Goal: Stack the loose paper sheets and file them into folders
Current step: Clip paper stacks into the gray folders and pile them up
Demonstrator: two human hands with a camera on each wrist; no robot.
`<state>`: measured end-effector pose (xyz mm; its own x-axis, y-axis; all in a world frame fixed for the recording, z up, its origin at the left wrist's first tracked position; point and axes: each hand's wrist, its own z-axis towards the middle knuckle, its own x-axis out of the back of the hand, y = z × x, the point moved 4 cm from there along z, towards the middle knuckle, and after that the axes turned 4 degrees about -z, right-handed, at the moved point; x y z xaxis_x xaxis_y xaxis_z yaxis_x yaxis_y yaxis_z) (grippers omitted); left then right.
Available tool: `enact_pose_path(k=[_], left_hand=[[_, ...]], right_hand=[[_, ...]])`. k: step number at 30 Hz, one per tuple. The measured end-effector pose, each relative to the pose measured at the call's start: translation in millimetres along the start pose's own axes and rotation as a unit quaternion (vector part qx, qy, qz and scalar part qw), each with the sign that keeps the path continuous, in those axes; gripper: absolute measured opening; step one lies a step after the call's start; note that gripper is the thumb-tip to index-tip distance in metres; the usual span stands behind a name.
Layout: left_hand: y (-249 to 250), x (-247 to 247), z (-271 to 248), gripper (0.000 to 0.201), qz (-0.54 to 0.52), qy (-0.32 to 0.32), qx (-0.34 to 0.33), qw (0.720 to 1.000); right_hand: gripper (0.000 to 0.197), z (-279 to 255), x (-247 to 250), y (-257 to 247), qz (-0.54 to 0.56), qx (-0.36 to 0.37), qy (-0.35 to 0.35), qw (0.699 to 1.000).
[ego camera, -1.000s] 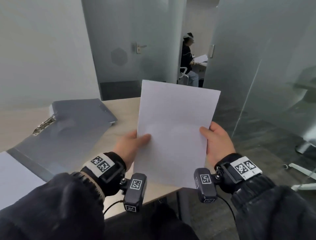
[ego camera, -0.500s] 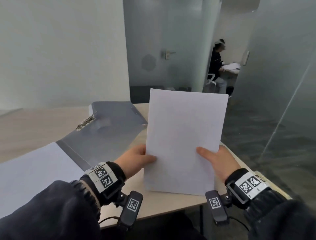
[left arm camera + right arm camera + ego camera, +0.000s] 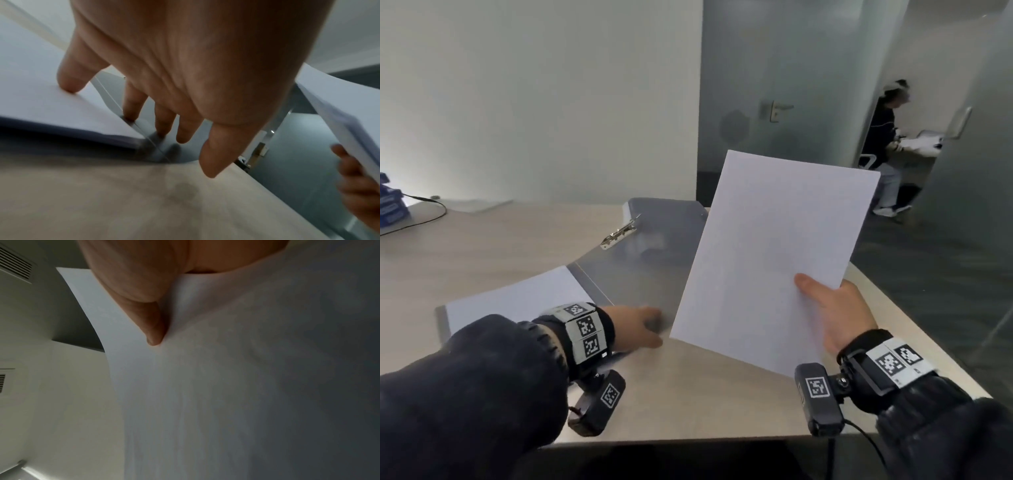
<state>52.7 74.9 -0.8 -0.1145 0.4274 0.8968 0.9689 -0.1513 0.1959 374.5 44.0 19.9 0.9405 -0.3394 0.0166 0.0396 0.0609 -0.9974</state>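
Observation:
My right hand point(image 3: 832, 308) grips a stack of white paper sheets point(image 3: 774, 253) by its right edge, thumb on top, and holds it tilted above the table's right end. In the right wrist view the thumb point(image 3: 152, 331) presses into the sheets point(image 3: 226, 386). An open grey folder point(image 3: 640, 274) lies on the table with a metal clip point(image 3: 618, 233) on its right leaf and white sheets point(image 3: 517, 301) on its left leaf. My left hand point(image 3: 643, 329) is open, and its straight fingertips point(image 3: 164, 126) touch the folder near its spine and the sheets point(image 3: 51, 105) inside.
The beige table point(image 3: 482, 246) ends close in front and on the right. Blue boxes point(image 3: 390, 202), a black cable point(image 3: 424, 212) and a loose sheet point(image 3: 479, 205) lie at the far left. Beyond a glass door a person point(image 3: 883, 137) sits.
My left hand has let go of the paper stack and dropped to the open folder. The right hand alone now holds the stack, tilted to the right. My view has swung left.

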Motion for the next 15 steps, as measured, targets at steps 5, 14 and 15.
enact_pose_path(k=[5, 14, 15], left_hand=[[-10, -10, -36, 0.050, 0.071, -0.007, -0.006, 0.997], [-56, 19, -55, 0.039, -0.202, 0.050, 0.025, 0.978], [-61, 24, -54, 0.038, -0.236, 0.094, 0.022, 0.967]], right_hand=[[0.008, 7, -44, 2, 0.018, 0.004, -0.038, 0.999], [0.012, 12, -101, 26, -0.049, -0.016, -0.104, 0.993], [0.012, 9, -104, 25, -0.050, -0.007, -0.109, 0.993]])
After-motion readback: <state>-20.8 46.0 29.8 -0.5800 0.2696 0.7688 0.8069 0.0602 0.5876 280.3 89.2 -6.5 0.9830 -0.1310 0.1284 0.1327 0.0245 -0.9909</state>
